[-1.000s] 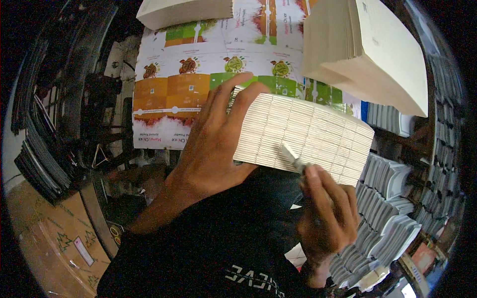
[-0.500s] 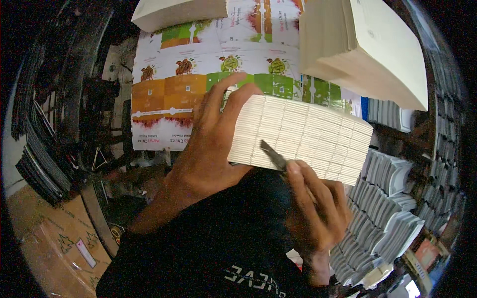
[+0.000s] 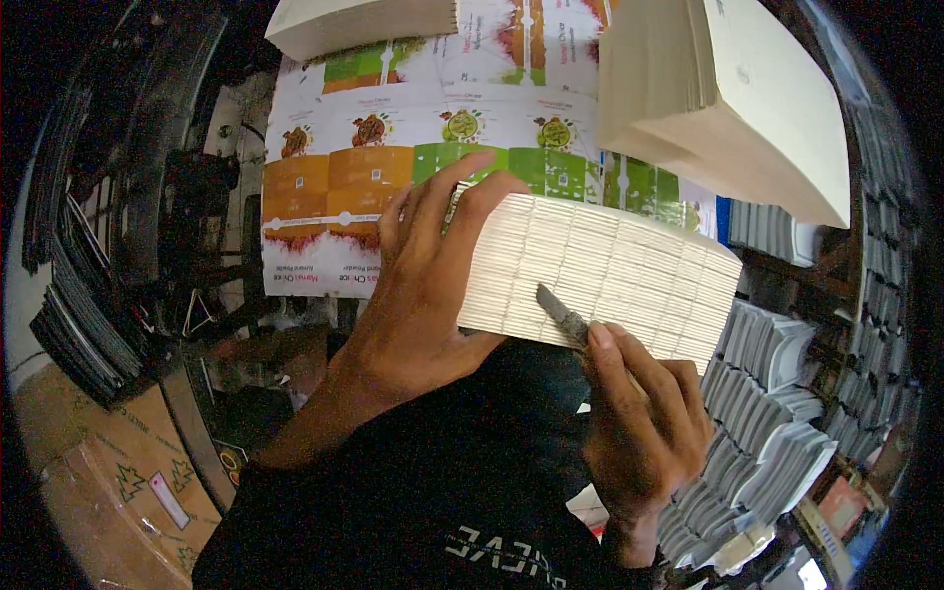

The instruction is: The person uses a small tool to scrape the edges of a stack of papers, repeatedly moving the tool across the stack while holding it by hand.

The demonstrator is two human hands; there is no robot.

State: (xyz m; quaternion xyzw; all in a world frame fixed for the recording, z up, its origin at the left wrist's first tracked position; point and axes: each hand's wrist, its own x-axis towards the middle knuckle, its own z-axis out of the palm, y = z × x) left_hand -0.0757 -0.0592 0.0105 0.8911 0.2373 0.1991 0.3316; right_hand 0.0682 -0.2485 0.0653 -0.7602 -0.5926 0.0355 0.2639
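block centre-right of frame, long axis left-to-right, dipping right | left hand clamped on its left end, nearer | right hand below, gripping blade, tip over ribbed face, contact unclear | hands apart

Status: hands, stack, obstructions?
Left hand grips paper stack, left end. Right hand holds blade over ridged face, contact unclear. Right fingers partly cover lower edge.

pass: over printed sheet, left | blocks: held stack; tall stack, right
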